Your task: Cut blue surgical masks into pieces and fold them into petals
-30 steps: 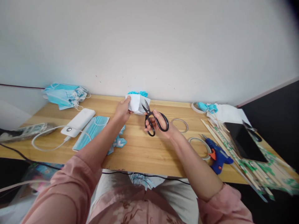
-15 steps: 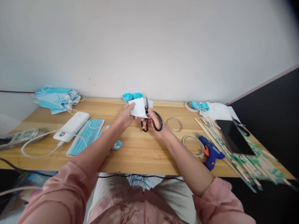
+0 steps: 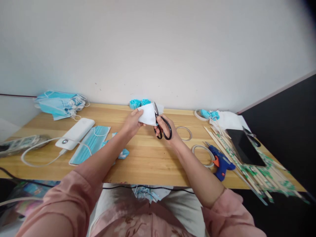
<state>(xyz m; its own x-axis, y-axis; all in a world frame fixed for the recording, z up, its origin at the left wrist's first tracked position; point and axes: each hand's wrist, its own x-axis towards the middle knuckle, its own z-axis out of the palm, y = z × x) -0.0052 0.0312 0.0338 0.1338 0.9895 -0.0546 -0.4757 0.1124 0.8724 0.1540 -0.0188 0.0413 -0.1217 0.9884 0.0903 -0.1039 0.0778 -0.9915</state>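
Between the thumb and fingers of my left hand is a folded piece of white material, held up above the table. My right hand grips black-handled scissors, fingers through the loops. Their blades point up along the right edge of the white piece; whether they are fully closed on it is hard to see. Behind the piece, two blue rosettes sit against the wall. Small blue scraps lie by my left forearm.
Left: a pile of face masks, a white power bank with its cable, a single blue mask and a power strip. Right: tape rolls, a blue glue gun, a dark phone and wrapped sticks.
My right hand and the scissors have shifted slightly right, and the handle loops have come closer together. A strip at the white piece's right edge no longer sticks out beside the blades.
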